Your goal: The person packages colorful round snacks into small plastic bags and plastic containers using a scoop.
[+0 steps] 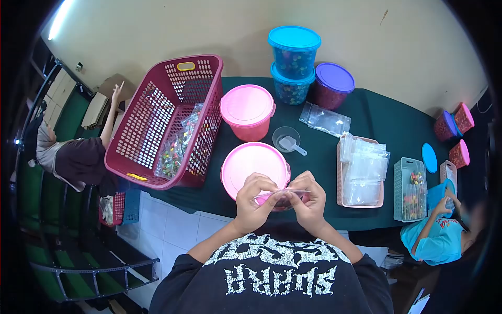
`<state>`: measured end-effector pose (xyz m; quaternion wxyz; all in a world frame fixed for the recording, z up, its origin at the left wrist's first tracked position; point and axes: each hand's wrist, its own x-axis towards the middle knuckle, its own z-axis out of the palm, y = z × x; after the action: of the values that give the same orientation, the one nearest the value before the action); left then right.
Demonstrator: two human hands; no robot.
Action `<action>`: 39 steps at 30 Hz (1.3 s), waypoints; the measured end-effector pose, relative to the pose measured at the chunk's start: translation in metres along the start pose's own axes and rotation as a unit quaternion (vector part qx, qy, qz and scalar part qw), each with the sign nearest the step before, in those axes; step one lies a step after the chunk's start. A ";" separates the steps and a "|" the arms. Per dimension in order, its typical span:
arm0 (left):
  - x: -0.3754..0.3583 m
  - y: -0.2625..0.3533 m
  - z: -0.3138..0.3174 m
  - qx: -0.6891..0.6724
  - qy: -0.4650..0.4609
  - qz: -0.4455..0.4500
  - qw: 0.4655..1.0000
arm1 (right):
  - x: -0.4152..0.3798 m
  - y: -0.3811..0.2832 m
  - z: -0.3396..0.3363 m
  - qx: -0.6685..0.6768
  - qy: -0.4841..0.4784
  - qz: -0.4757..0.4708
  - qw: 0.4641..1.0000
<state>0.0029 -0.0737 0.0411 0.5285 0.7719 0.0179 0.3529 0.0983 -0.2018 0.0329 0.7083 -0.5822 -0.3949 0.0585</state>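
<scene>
My left hand [254, 203] and my right hand [309, 201] pinch the upper edge of a clear plastic bag [285, 198] between thumbs and fingers, close to my chest. What the bag contains is hard to make out. Just beyond my hands stands a round tub with a pink lid [253, 166], partly covered by my left hand. Farther back is another pink-lidded tub [247, 110]. To its right, a small clear bowl [282, 135] holds a white scoop [292, 145].
A maroon laundry basket [201, 141] with filled bags [180, 144] stands left. Blue-lidded tubs [294, 68] and a purple-lidded tub [334, 78] stand behind. At right are a peach tray of clear bags [363, 178], a grey-green basket [402, 193] and a co-worker [434, 238]. Another person [73, 162] is left.
</scene>
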 end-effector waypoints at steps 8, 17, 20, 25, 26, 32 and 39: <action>0.001 -0.002 0.003 -0.030 0.049 -0.043 0.997 | 0.004 0.006 -0.007 -0.031 0.008 -0.020 0.999; 0.008 -0.011 -0.005 0.009 0.058 -0.027 0.998 | 0.011 0.016 -0.021 -0.056 0.033 -0.027 0.998; 0.011 -0.014 -0.008 0.010 0.051 -0.023 0.998 | 0.012 0.018 -0.024 -0.061 0.036 -0.024 0.997; 0.010 -0.022 -0.010 0.011 0.049 -0.033 0.998 | 0.013 0.022 -0.027 -0.063 0.025 -0.013 0.998; 0.012 -0.023 -0.010 0.012 0.050 -0.032 0.998 | 0.013 0.022 -0.027 -0.061 0.024 -0.009 0.998; 0.017 -0.027 -0.010 0.004 0.063 -0.050 0.997 | 0.014 0.021 -0.025 -0.065 0.031 0.000 0.997; 0.015 -0.007 -0.001 0.040 0.051 -0.021 0.998 | 0.012 0.014 -0.015 -0.040 0.102 -0.040 0.993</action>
<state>0.0160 -0.0641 0.0431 0.5031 0.7727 0.0756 0.3796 0.1213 -0.2025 0.0265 0.7227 -0.5971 -0.3452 -0.0456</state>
